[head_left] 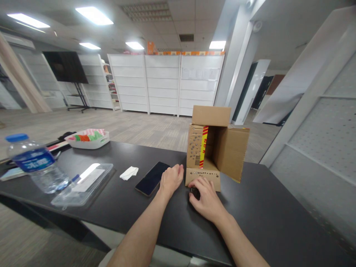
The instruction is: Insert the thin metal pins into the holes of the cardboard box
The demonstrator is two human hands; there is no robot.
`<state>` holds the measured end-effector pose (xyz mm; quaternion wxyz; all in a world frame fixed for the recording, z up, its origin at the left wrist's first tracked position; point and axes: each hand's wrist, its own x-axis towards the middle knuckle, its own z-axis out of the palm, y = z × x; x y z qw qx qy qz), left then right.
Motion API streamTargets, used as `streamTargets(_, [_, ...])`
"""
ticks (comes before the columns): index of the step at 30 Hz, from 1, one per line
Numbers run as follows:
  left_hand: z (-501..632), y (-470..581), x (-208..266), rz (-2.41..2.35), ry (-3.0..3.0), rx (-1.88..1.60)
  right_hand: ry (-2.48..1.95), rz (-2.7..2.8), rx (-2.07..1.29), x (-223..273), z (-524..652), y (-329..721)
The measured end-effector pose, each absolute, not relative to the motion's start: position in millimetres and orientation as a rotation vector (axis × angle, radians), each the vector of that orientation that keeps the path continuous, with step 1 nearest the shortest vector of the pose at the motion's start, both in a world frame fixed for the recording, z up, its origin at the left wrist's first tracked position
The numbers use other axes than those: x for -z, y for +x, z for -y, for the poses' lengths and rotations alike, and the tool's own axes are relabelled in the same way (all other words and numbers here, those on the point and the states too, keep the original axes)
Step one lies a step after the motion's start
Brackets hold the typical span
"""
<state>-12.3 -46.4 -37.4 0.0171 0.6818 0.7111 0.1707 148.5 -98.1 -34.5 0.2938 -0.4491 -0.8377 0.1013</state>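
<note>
A cardboard box [194, 142] stands at the table's far edge, its opening towards me and its flaps spread. Grey round spots dot its left flap, beside yellow and red tape [204, 148]. Dark holes or spots line the lower flap [204, 174]. My right hand [207, 200] curls around a small black object [195, 193] at that flap; its kind is hard to tell. Just left of the box, my left hand [171, 181] is closed, and whatever its fingers hold is hidden. A dark phone [151, 180] lies flat beside my left hand.
Left of the phone are a crumpled white tissue [129, 172] and a clear plastic case [86, 185]. A water bottle [39, 165] with a blue cap stands at the far left. Behind it sits a white basket [89, 142] with colourful packets. The black table [261, 218] extends right.
</note>
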Motion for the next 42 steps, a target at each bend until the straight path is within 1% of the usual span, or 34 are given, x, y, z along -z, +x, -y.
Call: streamTargets(42, [47.8,-12.2,35.3,-2.209,2.062,-0.538,-1.187,2.391,-0.236,22.7,106.2,150.9])
